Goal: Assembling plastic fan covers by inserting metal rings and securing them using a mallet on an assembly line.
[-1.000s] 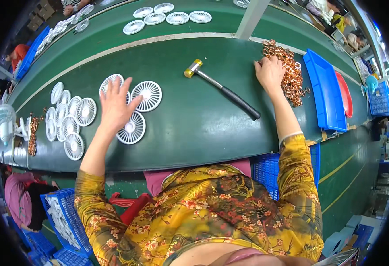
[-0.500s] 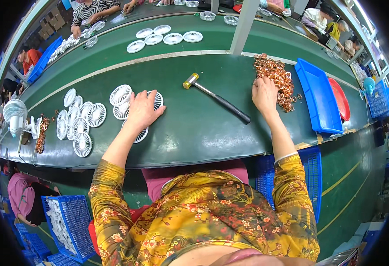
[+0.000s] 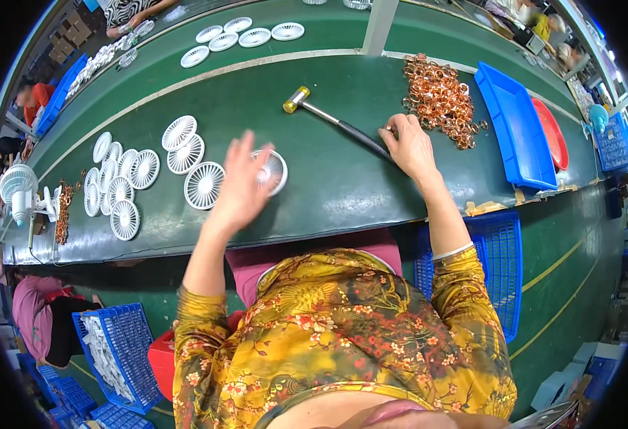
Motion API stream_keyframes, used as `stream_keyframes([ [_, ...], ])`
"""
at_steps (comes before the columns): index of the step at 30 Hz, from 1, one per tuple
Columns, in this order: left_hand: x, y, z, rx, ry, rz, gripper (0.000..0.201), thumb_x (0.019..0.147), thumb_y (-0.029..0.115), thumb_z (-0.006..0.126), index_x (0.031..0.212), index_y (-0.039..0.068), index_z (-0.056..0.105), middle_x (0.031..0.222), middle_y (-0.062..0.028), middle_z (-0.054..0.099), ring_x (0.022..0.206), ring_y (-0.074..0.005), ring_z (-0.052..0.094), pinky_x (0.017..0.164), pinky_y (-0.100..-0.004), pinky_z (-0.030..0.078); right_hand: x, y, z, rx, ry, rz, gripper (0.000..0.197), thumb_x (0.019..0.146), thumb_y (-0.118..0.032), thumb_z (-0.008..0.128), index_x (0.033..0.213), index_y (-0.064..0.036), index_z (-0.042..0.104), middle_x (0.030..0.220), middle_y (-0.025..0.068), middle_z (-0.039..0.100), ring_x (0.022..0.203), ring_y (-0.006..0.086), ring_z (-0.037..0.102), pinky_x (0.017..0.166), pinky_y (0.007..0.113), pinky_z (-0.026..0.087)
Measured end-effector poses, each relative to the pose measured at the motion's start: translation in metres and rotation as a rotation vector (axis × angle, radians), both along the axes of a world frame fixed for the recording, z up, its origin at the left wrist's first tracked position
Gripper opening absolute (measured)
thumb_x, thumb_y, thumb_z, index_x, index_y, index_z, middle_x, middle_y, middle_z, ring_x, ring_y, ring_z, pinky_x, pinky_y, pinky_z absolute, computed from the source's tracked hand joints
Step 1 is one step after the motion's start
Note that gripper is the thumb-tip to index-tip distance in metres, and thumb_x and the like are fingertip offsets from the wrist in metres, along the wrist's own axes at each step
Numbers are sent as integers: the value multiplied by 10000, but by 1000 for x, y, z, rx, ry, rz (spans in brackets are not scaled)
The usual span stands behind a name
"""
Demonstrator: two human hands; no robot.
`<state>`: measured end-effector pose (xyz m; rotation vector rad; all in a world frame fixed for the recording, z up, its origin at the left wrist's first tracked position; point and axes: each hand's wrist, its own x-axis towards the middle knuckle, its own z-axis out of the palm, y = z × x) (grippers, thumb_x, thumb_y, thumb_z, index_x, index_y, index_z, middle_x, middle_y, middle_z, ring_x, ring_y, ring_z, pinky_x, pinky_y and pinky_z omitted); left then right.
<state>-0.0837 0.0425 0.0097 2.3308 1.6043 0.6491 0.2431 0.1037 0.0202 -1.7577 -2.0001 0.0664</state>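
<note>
Left hand (image 3: pixel 241 193), fingers spread, overlaps one white disc (image 3: pixel 277 174), three leftward. Right hand (image 3: pixel 412 148) curls fingers by one hammer (image 3: pixel 324 114). Holds unclear.

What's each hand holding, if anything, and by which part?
Can't tell: left hand, blurred, overlaps a disc; right hand is curled, any hold unclear.

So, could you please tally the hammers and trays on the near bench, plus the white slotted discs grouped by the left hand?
White slotted discs: 4
Yellow-faced hammer: 1
Blue tray: 1
Red tray: 1
Total: 7
</note>
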Motion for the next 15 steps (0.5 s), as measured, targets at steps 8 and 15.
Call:
stream_keyframes([
  [8,20,-24,-2,200,-73,41,442,823,240,683,1203,49,564,1246,-225,554,1187,-380,511,952,-440,446,4,-3,5,-29,119,45,221,848,-247,629,879,-31,660,906,172,616,830,365,619,744,446,495],
  [15,38,-35,-1,88,-618,307,258,917,234,609,1049,12,591,796,-175,667,713,-292,668,637,-357,508,-28,-58,21,-377,755,201,163,879,-148,654,923,9,659,735,20,632,657,59,558,607,226,468],
])
